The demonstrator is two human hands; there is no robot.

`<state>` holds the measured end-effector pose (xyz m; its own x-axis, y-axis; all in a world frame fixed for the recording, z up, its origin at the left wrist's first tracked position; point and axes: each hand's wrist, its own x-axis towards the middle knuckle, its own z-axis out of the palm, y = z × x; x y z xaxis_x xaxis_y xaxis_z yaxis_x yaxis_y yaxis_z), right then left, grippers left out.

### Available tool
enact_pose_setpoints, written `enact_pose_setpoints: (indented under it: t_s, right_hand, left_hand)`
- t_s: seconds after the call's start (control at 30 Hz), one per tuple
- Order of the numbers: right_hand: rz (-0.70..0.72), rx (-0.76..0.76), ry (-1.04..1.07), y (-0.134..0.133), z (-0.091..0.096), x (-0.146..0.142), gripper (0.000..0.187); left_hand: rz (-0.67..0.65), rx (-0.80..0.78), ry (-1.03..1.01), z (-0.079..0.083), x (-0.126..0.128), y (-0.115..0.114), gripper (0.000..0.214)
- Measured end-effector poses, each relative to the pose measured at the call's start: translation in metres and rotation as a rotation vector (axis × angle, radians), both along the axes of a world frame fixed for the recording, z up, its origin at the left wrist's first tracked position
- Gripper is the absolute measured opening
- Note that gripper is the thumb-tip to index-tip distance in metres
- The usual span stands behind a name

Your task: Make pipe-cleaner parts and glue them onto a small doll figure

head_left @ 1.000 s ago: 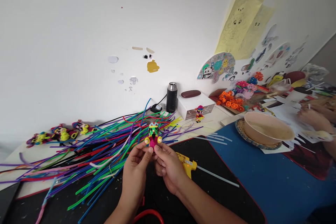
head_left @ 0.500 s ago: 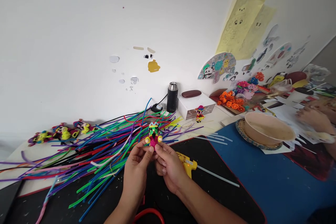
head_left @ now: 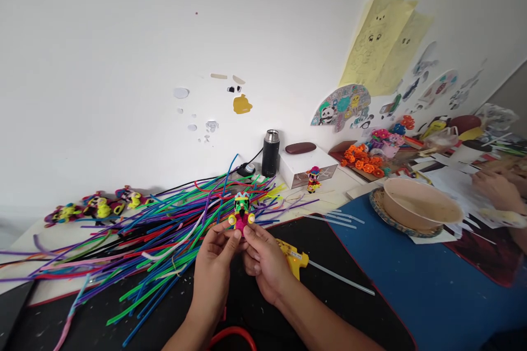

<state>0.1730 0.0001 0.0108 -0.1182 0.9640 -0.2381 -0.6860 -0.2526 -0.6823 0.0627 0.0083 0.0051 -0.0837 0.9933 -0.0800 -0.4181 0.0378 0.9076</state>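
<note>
Both my hands hold up a small pipe-cleaner figure point(head_left: 241, 213), pink and green with yellow pom-pom ends, above the black mat point(head_left: 329, 241). My left hand point(head_left: 214, 266) pinches its lower left side with thumb and fingers closed. On the right side of the figure, my right hand point(head_left: 263, 263) pinches its base the same way. A yellow hot glue gun point(head_left: 293, 257) with a clear glue stick lies on the mat just right of my right hand.
A big spread of coloured pipe cleaners point(head_left: 156, 236) covers the table to the left. Finished figures point(head_left: 99, 208) lie at far left. A black flask point(head_left: 270, 153), white box point(head_left: 307, 166), tan bowl point(head_left: 420, 203) and another person's hand point(head_left: 496, 189) are to the right.
My hands and the figure have barely moved. The view has shifted slightly, and the other person's hand at the right has drawn a little farther right.
</note>
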Motion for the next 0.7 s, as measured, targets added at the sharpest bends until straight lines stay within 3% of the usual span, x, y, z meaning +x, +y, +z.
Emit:
enact_pose_setpoints:
  t_s: [0.33, 0.7]
  right_hand:
    - [-0.008, -0.010, -0.018, -0.0008, 0.0067, 0.0005, 0.052]
    - [-0.011, -0.010, -0.028, 0.0007, 0.0009, 0.0004, 0.050]
  left_hand:
    - [0.019, -0.010, -0.038, -0.0017, 0.0005, -0.0002, 0.047]
    - [0.010, -0.008, -0.024, -0.0016, 0.0003, -0.0004, 0.047]
